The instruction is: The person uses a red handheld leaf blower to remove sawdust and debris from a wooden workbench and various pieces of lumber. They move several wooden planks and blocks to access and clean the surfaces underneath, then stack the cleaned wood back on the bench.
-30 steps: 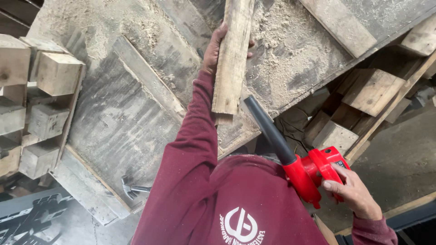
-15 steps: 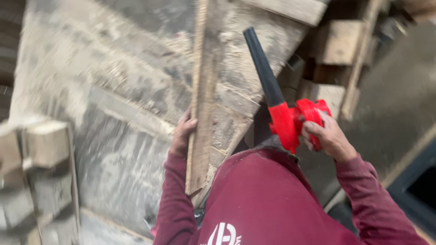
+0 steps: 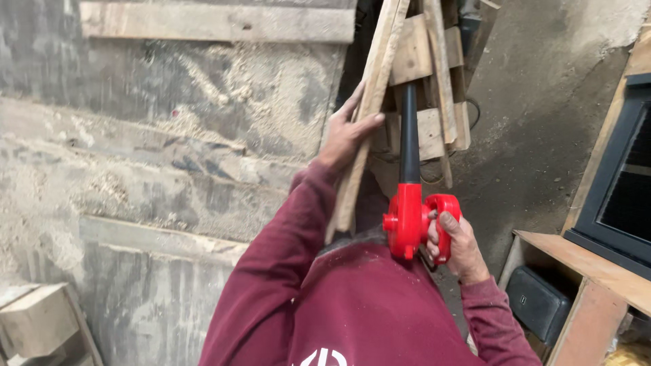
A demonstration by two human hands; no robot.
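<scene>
Since 0.5 s ago the left hand (image 3: 347, 139), fingers still clasped around the thin wooden slat (image 3: 366, 112), has swung it upright at centre, while the right hand (image 3: 453, 244) keeps gripping the red blower (image 3: 410, 217), nozzle now pointing far toward stacked wood pieces (image 3: 430, 68).

Left hand (image 3: 347, 139) raised with arm bent, fingers curled around the plank (image 3: 369, 102); right hand (image 3: 456, 245) lower, just right of it, fist closed
</scene>
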